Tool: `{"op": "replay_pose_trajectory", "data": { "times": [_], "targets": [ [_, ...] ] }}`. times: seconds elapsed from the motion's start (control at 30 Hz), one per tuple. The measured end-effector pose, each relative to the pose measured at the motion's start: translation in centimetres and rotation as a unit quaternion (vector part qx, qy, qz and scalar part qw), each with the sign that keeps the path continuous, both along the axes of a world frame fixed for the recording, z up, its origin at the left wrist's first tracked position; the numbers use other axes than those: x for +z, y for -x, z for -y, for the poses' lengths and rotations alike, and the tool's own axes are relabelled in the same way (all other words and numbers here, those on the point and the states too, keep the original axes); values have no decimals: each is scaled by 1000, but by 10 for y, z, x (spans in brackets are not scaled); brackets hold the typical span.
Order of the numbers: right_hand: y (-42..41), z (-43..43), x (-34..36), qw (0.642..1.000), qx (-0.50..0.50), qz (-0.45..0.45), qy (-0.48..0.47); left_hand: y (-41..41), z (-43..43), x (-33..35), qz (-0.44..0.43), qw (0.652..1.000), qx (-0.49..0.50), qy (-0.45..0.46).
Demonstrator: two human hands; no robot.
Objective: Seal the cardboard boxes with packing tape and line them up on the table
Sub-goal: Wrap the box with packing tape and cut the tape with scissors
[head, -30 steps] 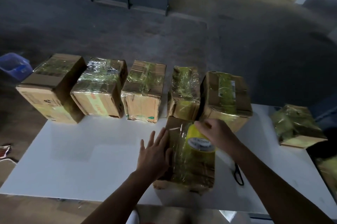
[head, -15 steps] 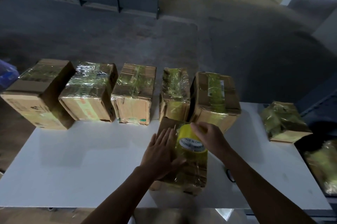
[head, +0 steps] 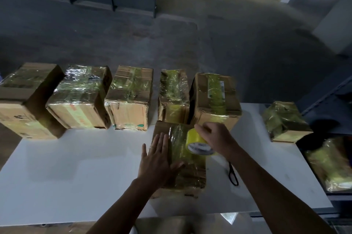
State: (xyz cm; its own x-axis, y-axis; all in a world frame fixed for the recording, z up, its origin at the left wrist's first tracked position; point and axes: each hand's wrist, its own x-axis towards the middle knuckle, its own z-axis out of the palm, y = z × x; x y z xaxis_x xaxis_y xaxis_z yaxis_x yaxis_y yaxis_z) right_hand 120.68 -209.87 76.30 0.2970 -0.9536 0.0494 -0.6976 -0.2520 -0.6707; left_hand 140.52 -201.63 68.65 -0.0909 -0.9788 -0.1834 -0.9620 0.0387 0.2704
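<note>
Cardboard and yellowish tape everywhere, head view only. A row of five boxes (head: 131,98) stands side by side along the far edge of the white table (head: 76,176), all showing tape over their tops, so I'd count those as sealed and lined up, though the leftmost one sits a bit skewed. The sixth box (head: 190,174) lies in front of the row, near the front edge, its far end just short of the fourth and fifth boxes; its top is already shiny with tape. The left hand (head: 158,159) lies flat on it, fingers straight and spread, pressing the top down. The right hand (head: 215,138) has its fingers curled round the yellow tape roll (head: 198,144), held over the far right part of that box; whether a strip is running off the roll is too blurred to tell. A taped small box (head: 285,121) sits apart at the table's right end, not in the row. Another wrapped bundle (head: 329,165) lies lower down off the right edge. A black looped thing (head: 233,174), maybe scissors, lies on the table right of the box in hand. My read: mostly done; left is finishing this box and moving it and the right-end one into line.
</note>
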Motion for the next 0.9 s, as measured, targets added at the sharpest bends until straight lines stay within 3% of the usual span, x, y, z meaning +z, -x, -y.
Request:
{"op": "replay_pose_trajectory", "data": {
  "times": [0.1, 0.27, 0.43, 0.57, 0.63, 0.7, 0.8, 0.9],
  "targets": [
    [14, 5, 0, 994, 20, -70, 82, 1, 3, 2, 6, 1000, -1, -9],
    [6, 2, 0, 992, -22, -77, 99, 19, 10, 25, 19, 1000, -9, 0],
    [9, 1, 0, 995, -32, -64, 74, 55, 14, 23, -91, 991, -74, 64],
    [31, -3, -10, 995, -55, 59, -52, 51, 13, 4, -42, 996, -64, 47],
    [33, -7, -14, 990, -61, 107, -71, 51, 14, 2, -28, 997, -66, 42],
    [32, -2, -12, 995, -55, 71, -40, 53, 15, 2, -16, 997, -70, 40],
    [50, 7, -9, 996, -37, -61, 54, 51, 15, 1, -6, 997, -71, 37],
    [73, 4, -21, 987, -40, -152, 45, 51, 15, 2, 1, 996, -82, 38]
  ]
}}
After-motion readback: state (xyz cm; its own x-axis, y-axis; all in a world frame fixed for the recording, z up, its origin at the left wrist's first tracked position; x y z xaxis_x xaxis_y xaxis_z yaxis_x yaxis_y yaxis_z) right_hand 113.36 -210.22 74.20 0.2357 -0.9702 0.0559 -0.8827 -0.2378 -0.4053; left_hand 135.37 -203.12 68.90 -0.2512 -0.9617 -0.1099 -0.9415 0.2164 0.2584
